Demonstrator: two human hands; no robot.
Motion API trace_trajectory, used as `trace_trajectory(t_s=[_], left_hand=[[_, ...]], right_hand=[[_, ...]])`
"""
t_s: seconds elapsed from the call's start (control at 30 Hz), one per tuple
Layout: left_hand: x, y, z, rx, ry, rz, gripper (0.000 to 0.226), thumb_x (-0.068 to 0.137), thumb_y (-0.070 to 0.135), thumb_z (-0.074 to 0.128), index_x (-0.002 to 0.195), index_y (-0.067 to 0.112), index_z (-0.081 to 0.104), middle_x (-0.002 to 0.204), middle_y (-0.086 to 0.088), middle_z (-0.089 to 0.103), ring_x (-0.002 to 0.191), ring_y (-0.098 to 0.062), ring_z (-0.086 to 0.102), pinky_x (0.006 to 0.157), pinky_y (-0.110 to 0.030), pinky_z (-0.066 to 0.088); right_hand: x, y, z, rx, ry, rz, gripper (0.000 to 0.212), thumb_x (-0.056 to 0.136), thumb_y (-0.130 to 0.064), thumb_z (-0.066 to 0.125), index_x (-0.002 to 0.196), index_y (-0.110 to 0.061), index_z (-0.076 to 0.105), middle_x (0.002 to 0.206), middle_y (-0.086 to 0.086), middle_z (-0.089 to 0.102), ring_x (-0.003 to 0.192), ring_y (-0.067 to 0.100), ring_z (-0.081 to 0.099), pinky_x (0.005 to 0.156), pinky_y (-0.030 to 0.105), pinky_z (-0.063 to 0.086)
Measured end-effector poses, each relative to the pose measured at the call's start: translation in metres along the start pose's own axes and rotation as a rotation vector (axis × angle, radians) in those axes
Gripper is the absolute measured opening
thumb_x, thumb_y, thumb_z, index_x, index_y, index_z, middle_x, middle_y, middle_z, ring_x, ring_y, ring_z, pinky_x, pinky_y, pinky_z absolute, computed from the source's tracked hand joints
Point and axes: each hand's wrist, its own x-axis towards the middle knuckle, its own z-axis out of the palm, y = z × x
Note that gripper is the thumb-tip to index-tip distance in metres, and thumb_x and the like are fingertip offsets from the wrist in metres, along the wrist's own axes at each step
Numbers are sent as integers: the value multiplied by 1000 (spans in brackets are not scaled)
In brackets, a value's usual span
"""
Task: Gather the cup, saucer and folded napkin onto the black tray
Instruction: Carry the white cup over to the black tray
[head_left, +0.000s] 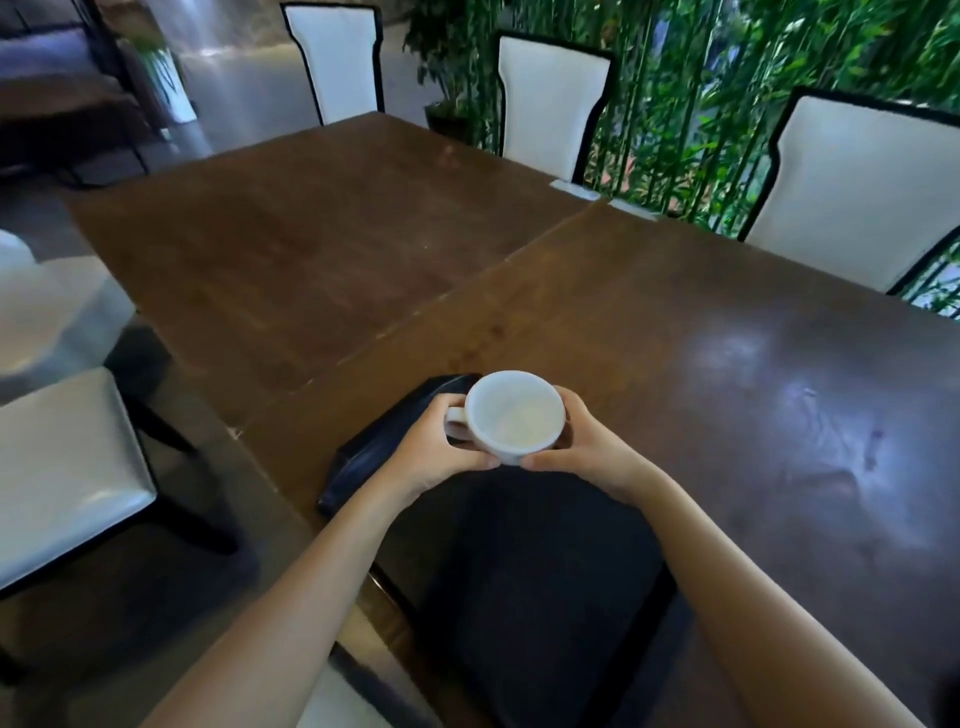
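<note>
A white cup (514, 418) with its handle on the left is held between both hands above the near part of the black tray (519, 561). My left hand (436, 452) wraps the handle side. My right hand (582, 447) cups the opposite side. The cup looks empty inside. The tray lies on the dark wooden table (727, 364) near its front left corner, and its far left rim (374, 447) shows under my left wrist. No saucer or folded napkin is in view.
White chairs with black frames stand along the far edge (550, 98) (857, 187) and at the left (62, 467). A second wooden table (311, 234) joins on the far left. Green bamboo plants (727, 78) rise behind the chairs.
</note>
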Motion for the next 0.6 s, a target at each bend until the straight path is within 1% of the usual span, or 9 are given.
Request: trace_trajectory(t_s=[0.1,0.13,0.17,0.2,0.27,0.33,0.43,0.5,0.6], left_hand=[[12,-22,-3,17,4,-23,70,63,20,84,118,29,41,105,22,50,93,3,53,63,-11,42],[15,-29,-3,20,4,-30,72,64,20,84,120,27,40,106,19,49,94,1,52,65,-12,41],[19,-36,-3,22,3,-39,74,64,19,84,123,24,39,109,16,50,94,-1,52,66,-12,40],[23,-43,-4,25,5,-47,77,63,19,84,125,22,39,112,12,49,95,-2,51,67,-11,40],[29,-55,-5,32,15,-58,79,63,16,84,128,18,39,120,4,49,96,-3,50,64,-9,42],[34,-64,-6,35,24,-67,79,63,13,84,127,18,39,122,1,48,95,-2,50,62,-3,43],[42,-74,-8,40,30,-68,75,62,11,84,123,20,41,120,2,47,92,3,49,61,2,42],[46,-78,-8,47,27,-70,73,63,10,84,122,20,41,117,5,46,89,5,48,59,2,42],[53,-81,-4,32,21,-83,75,63,8,83,124,18,40,117,4,45,91,-2,50,58,-4,46]], right_hand=[[18,13,9,1,-30,32,81,68,-14,82,126,-36,30,123,-21,39,109,-10,46,75,5,47],[23,17,12,-2,-40,36,79,68,-12,82,123,-39,31,122,-21,39,108,-12,47,75,3,47],[29,22,14,-6,-47,42,79,68,-11,82,123,-39,31,122,-22,39,109,-11,47,75,3,47],[34,26,17,-8,-51,53,81,68,-11,82,124,-38,30,122,-21,38,112,-5,46,76,6,48],[45,34,22,-4,-47,77,86,67,-11,82,129,-33,27,123,-18,38,117,7,45,83,16,49],[54,42,25,-9,-42,91,89,66,-9,82,132,-28,26,125,-14,39,120,11,43,91,25,45],[63,51,28,-24,-43,104,92,67,-10,82,137,-25,25,131,-7,38,121,12,43,96,32,46],[67,55,29,-28,-41,109,92,67,-11,82,138,-26,25,131,-8,38,121,12,44,97,31,46],[72,60,27,-15,-39,108,92,67,-9,82,138,-24,25,134,-6,37,122,11,43,95,28,46]])
